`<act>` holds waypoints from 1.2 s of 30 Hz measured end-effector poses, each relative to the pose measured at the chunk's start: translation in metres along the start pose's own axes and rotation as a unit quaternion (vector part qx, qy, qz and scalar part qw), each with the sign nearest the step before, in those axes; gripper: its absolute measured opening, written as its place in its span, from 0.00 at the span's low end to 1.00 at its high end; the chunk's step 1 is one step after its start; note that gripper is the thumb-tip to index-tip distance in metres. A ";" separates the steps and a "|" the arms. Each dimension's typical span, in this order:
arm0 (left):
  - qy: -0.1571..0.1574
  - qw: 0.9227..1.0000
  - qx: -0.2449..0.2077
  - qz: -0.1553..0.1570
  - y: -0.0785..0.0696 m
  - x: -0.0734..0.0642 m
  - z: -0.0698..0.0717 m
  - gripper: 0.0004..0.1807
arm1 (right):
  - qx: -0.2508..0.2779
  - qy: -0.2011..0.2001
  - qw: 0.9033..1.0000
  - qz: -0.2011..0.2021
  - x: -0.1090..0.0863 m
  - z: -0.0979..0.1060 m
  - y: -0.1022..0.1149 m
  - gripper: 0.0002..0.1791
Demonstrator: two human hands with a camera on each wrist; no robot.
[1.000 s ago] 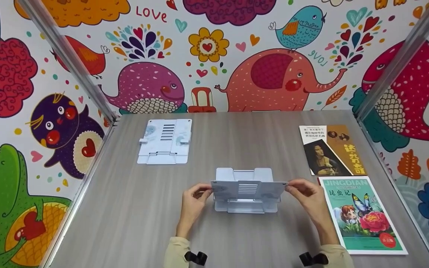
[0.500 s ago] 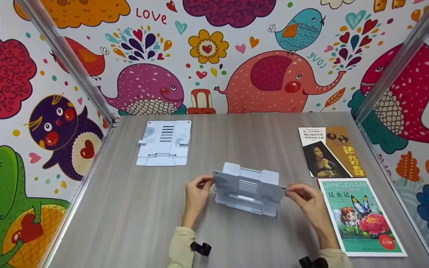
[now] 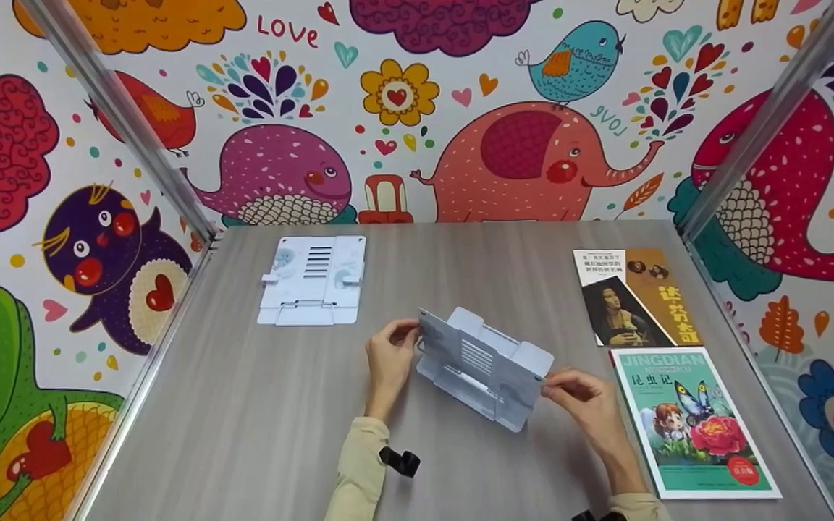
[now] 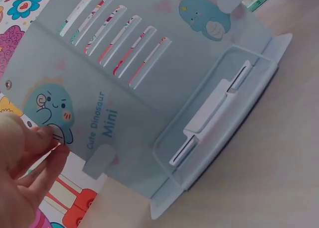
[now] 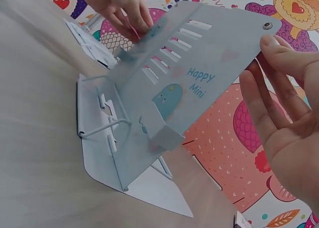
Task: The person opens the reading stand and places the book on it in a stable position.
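A pale blue folding book stand (image 3: 486, 365) stands propped up on the table, turned at an angle. Slots and dinosaur prints mark its back plate, and a wire page holder (image 4: 214, 118) lies along the base. My left hand (image 3: 392, 362) pinches the plate's left edge between thumb and fingers. At the opposite edge my right hand (image 3: 587, 398) grips near the upper corner, thumb in front beside a rivet in the right wrist view. A second book stand (image 3: 312, 281) lies flat at the back left of the table.
On the right are two books: a brown and white one (image 3: 638, 298) with a portrait, and in front of it a green one (image 3: 699, 427) with a butterfly. Metal posts and printed wall panels border the grey wooden table (image 3: 243, 420).
The held book stand has turned clockwise, its left side going away from me and its right side coming nearer. Both hands have moved along with its edges.
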State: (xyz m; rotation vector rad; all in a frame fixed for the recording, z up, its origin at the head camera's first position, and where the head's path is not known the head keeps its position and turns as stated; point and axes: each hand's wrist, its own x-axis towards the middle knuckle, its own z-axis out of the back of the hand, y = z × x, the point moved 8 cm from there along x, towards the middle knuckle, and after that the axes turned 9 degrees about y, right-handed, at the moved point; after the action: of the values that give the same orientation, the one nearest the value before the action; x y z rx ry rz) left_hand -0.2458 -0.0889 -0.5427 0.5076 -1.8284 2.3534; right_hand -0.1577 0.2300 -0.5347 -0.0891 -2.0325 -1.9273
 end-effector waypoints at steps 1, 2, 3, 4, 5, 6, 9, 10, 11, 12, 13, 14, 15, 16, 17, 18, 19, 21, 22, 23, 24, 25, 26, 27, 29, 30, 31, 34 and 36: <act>0.001 1.000 -0.002 0.003 0.001 0.002 -0.001 0.05 | 0.000 0.000 1.000 -0.004 0.000 -0.001 -0.001 0.07; 0.002 1.000 -0.003 0.006 0.001 0.003 -0.002 0.05 | -0.001 -0.001 1.000 -0.008 0.000 -0.002 -0.001 0.07; 0.004 1.000 -0.005 0.010 0.002 0.005 -0.004 0.05 | -0.001 0.000 1.000 -0.011 0.000 -0.002 -0.002 0.07; 0.006 1.000 -0.004 0.011 0.002 0.007 -0.005 0.05 | -0.002 0.001 1.000 -0.014 0.000 -0.003 -0.002 0.06; 0.008 1.000 -0.005 0.013 0.002 0.008 -0.006 0.05 | -0.004 0.003 1.000 -0.016 0.000 -0.004 -0.002 0.06; 0.010 1.000 -0.006 0.017 0.002 0.010 -0.006 0.05 | -0.005 0.007 1.000 -0.016 0.000 -0.006 -0.002 0.06; 0.005 1.000 -0.011 0.017 -0.004 0.015 -0.006 0.05 | -0.003 0.024 1.000 -0.010 0.000 -0.010 -0.001 0.06; 0.003 1.000 -0.014 0.015 -0.006 0.016 -0.006 0.05 | -0.001 0.027 1.000 -0.009 0.000 -0.010 -0.001 0.06; 0.000 1.000 -0.019 0.015 -0.009 0.018 -0.006 0.05 | 0.001 0.028 1.000 -0.008 -0.001 -0.011 -0.001 0.06; -0.003 1.000 -0.021 0.013 -0.012 0.020 -0.006 0.05 | 0.005 0.030 1.000 -0.006 -0.001 -0.012 -0.001 0.06; -0.005 1.000 -0.023 0.011 -0.014 0.021 -0.007 0.05 | 0.007 0.030 0.999 -0.005 -0.001 -0.012 -0.001 0.06; -0.006 1.000 -0.023 0.008 -0.016 0.023 -0.008 0.05 | 0.010 0.030 0.999 -0.005 -0.001 -0.013 -0.002 0.06; -0.007 1.000 -0.022 0.006 -0.018 0.025 -0.009 0.05 | 0.010 0.031 0.999 -0.006 -0.001 -0.015 -0.002 0.07; -0.009 1.000 -0.022 0.005 -0.019 0.026 -0.010 0.05 | 0.012 0.036 0.999 -0.005 -0.001 -0.016 -0.002 0.08; -0.010 1.000 -0.018 0.004 -0.020 0.028 -0.011 0.05 | 0.013 0.045 0.999 0.000 -0.001 -0.019 -0.002 0.09; -0.012 1.000 -0.017 0.003 -0.022 0.029 -0.012 0.05 | 0.016 0.054 0.998 0.005 -0.001 -0.022 -0.001 0.10; -0.014 1.000 -0.015 0.002 -0.024 0.030 -0.012 0.05 | 0.015 0.063 0.998 0.007 -0.001 -0.025 -0.001 0.10; -0.013 1.000 -0.017 0.000 -0.034 0.033 -0.013 0.05 | 0.016 0.074 0.997 0.016 0.000 -0.031 0.000 0.11; -0.012 1.000 -0.018 -0.004 -0.041 0.034 -0.012 0.05 | 0.018 0.079 0.996 0.022 0.000 -0.034 0.000 0.11; -0.009 1.000 -0.019 -0.007 -0.048 0.035 -0.012 0.05 | 0.020 0.083 0.996 0.026 0.000 -0.036 0.001 0.11; -0.007 1.000 -0.022 -0.010 -0.055 0.036 -0.011 0.05 | 0.021 0.083 0.996 0.028 0.000 -0.038 0.001 0.11; -0.004 1.000 -0.022 -0.015 -0.062 0.036 -0.010 0.05 | 0.023 0.083 0.996 0.031 0.000 -0.040 0.001 0.12; 0.000 1.000 -0.022 -0.020 -0.069 0.037 -0.009 0.04 | 0.026 0.084 0.996 0.033 0.000 -0.042 0.001 0.12; 0.003 0.999 -0.023 -0.024 -0.074 0.038 -0.009 0.04 | 0.030 0.086 0.995 0.035 0.001 -0.044 0.001 0.13; 0.008 0.999 -0.024 -0.026 -0.078 0.040 -0.010 0.05 | 0.035 0.091 0.995 0.036 0.002 -0.048 0.001 0.11; 0.011 0.999 -0.025 -0.025 -0.079 0.041 -0.011 0.05 | 0.035 0.093 0.994 0.035 0.002 -0.050 0.000 0.10; 0.014 0.999 -0.027 -0.025 -0.080 0.042 -0.011 0.05 | 0.035 0.097 0.994 0.033 0.003 -0.052 0.000 0.10; 0.025 0.999 -0.040 -0.020 -0.079 0.045 -0.015 0.06 | 0.034 0.106 0.993 0.041 0.005 -0.059 0.000 0.09; 0.034 0.998 -0.045 -0.022 -0.081 0.046 -0.019 0.06 | 0.032 0.110 0.992 0.048 0.006 -0.064 0.001 0.10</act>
State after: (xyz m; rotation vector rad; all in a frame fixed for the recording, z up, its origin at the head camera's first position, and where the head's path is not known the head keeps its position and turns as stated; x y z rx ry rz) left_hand -0.2685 -0.0544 -0.4571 0.4470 -1.8648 2.2201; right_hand -0.1505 0.1667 -0.5310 0.0391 -1.9058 -1.7291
